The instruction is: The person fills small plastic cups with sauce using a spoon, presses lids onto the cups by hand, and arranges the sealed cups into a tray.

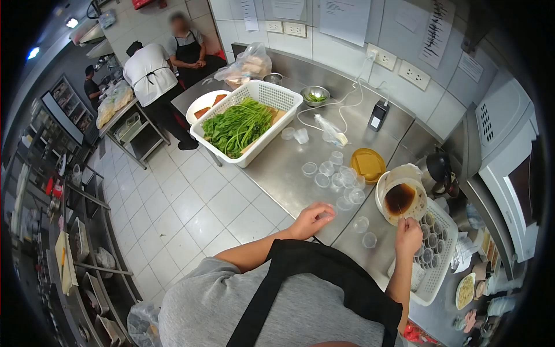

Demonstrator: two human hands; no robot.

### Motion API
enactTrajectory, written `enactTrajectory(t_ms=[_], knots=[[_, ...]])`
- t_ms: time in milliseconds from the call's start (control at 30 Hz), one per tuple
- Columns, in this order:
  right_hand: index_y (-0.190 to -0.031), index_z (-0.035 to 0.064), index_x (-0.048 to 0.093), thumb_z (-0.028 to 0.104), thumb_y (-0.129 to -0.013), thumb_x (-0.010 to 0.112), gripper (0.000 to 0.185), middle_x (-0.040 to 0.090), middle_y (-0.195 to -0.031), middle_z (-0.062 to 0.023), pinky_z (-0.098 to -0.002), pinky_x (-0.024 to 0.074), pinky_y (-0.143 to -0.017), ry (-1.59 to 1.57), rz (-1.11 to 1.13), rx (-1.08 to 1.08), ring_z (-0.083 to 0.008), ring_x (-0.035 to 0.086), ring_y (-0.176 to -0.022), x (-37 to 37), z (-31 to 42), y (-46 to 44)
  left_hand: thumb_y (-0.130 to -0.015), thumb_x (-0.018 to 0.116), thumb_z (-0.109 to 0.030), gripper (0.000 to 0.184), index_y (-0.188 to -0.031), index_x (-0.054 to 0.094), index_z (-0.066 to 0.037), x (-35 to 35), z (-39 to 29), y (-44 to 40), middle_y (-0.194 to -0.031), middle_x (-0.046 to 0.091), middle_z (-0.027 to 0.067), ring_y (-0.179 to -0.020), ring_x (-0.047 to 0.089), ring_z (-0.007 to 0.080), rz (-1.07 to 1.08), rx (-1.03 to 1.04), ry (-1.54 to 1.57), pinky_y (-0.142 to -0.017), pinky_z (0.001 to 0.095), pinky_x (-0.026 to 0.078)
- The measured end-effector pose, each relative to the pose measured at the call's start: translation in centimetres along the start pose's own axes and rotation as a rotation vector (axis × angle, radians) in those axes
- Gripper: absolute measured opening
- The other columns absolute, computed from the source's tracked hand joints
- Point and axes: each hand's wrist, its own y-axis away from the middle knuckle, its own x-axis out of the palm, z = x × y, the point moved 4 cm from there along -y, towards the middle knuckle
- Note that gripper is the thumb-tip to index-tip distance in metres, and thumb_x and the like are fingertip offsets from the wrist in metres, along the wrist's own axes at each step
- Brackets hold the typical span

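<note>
Right hand [409, 234]: fingers narrow, thin utensil [400, 213] is pinched, long axis aimed forward into dark liquid [399, 196]. Tub [420, 203] is placed just beyond, right hand nearer. Left hand [315, 220]: half-curled, part open, nothing seen held; loose cups [361, 224] are scattered nearby.

My left forearm [245, 254] slants up toward 2 o'clock, and my left hand [312, 221] hovers at 5 o'clock of my view, fingers loosely curled, thumb apart from them. My right forearm [400, 286] points to 12 o'clock; at 4 o'clock my right hand [409, 237] is pinched closed, fingers bent, knuckles up.
</note>
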Motion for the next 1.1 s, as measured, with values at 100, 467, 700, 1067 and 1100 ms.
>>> enactTrajectory(t_ms=[100, 467, 700, 1067, 1100], knots=[[-0.065, -0.0002, 0.051, 0.027, -0.086, 0.061, 0.036, 0.055, -0.068, -0.0153, -0.0437, 0.0401, -0.056, -0.045, -0.031, -0.013, -0.0347, 0.052, -0.061, 0.2, -0.1, -0.1, -0.087, 0.063, -0.017, 0.023, -0.11, 0.061, -0.014, -0.1, -0.5, -0.4, -0.12, 0.048, 0.0087, -0.105, 0.05, 0.0212, 0.011, -0.002, -0.001, -0.083, 0.0297, 0.044], [-0.063, 0.0023, 0.058, 0.025, -0.086, 0.061, 0.032, 0.045, -0.047, -0.0022, -0.0289, 0.0336, -0.044, -0.521, 0.077, 0.336, -0.0096, 0.043, -0.043, 3.2, -4.3, -0.5, -0.084, 0.068, -0.008, 0.027, -0.111, 0.065, -0.012, -0.8, -3.3, -0.6, -0.121, 0.048, 0.0041, -0.097, 0.049, 0.0088, 0.068, -0.002, 0.123, -0.076, 0.0214, 0.044], [-0.065, 0.007, 0.058, 0.027, -0.087, 0.063, 0.03, 0.047, -0.054, 0.0036, -0.0211, 0.028, -0.037, -0.942, 0.103, 0.547, -0.0058, 0.038, -0.039, 3.8, -4.1, -0.8, -0.085, 0.065, -0.006, 0.028, -0.113, 0.065, -0.01, -1.1, -5.3, -1.0, -0.126, 0.049, 0.0041, -0.097, 0.05, 0.0092, 0.049, -0.023, 0.185, -0.079, 0.0229, 0.045], [-0.074, 0.0045, 0.06, 0.024, -0.086, 0.064, 0.023, 0.055, -0.063, -0.0008, -0.0223, 0.0306, -0.039, -1.148, 0.098, 0.721, -0.0069, 0.041, -0.043, 2.3, -4.8, -0.8, -0.075, 0.073, -0.004, 0.034, -0.107, 0.063, -0.007, -1.8, -6.7, -2.3, -0.122, 0.055, 0.0094, -0.106, 0.057, 0.0174, 0.033, 0.127, 0.059, -0.084, 0.0291, 0.048], [-0.074, 0.0043, 0.06, 0.024, -0.086, 0.065, 0.023, 0.055, -0.063, -0.0007, -0.0227, 0.0307, -0.039, -1.169, 0.094, 0.716, -0.0072, 0.041, -0.043, 2.0, -4.8, -0.8, -0.074, 0.074, -0.004, 0.039, -0.111, 0.061, -0.007, -1.5, -6.8, -2.7, -0.122, 0.056, 0.0102, -0.107, 0.057, 0.0174, 0.026, 0.145, 0.061, -0.084, 0.0292, 0.048]])
